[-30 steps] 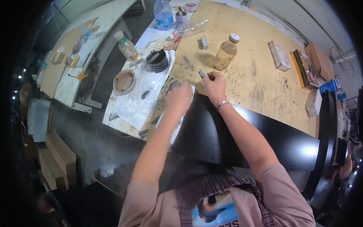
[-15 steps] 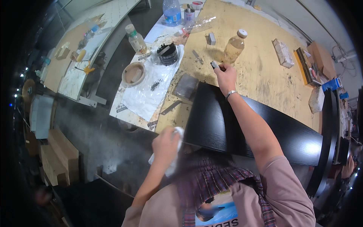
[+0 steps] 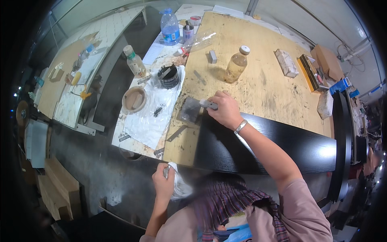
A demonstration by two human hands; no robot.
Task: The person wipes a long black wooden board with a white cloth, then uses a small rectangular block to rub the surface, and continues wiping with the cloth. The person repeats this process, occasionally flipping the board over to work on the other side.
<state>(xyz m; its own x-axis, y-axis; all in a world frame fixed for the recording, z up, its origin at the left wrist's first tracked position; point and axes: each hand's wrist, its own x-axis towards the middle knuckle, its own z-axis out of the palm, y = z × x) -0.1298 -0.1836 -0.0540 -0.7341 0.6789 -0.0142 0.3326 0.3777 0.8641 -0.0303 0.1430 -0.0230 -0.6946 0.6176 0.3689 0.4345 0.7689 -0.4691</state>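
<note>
My right hand (image 3: 225,108) is closed on a small grey block-like tool (image 3: 209,105); its exact kind is unclear. It is held over the near-left corner of the worktop, beside a clear plastic bag or sheet (image 3: 188,110) and above the far-left corner of a glossy black wood-grain board (image 3: 266,137). Down at the table's front edge, my left hand (image 3: 163,181) grips a bunched white cloth (image 3: 180,188), which hangs below the fingers. A flat dark metal strip (image 3: 177,133) lies on the wood left of the board.
A bottle of yellowish liquid (image 3: 236,66) and a grey block (image 3: 213,57) stand farther back. On white sheeting (image 3: 151,121) at left sit a black tub (image 3: 168,76), a round dish (image 3: 134,99) and another bottle (image 3: 135,63). Wrapped blocks (image 3: 287,63) lie at the right.
My right hand has come nearer and left with the grey tool, from beside the bottle to the black board's corner. My left hand has moved slightly down and left with the cloth.
</note>
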